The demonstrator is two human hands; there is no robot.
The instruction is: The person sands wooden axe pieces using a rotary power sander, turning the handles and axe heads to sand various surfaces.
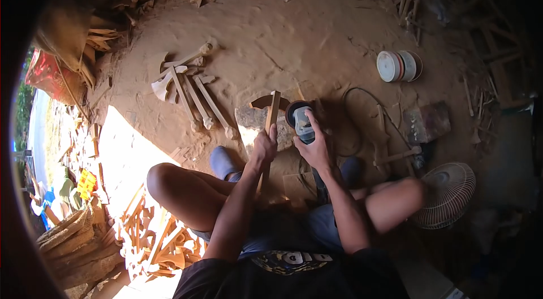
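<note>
My left hand [264, 145] is wrapped around the handle of a wooden axe [274, 111], held upright in front of me with its curved brown head near the top. In my right hand [318, 149] is a grey angle grinder [304, 125], gripped by its body. Its round dark disc [292, 112] is close beside the axe head; whether they touch I cannot tell. Under both hands lies a pale block [247, 122] on the dusty ground, partly hidden by the axe and grinder.
Several wooden axes [189, 92] lie ahead on the left. A white bucket [389, 66] lies at the right, near a dark cable [370, 92] and a block [432, 121]. A fan [449, 194] stands by my right knee. Carved wood pieces [161, 245] are heaped at lower left.
</note>
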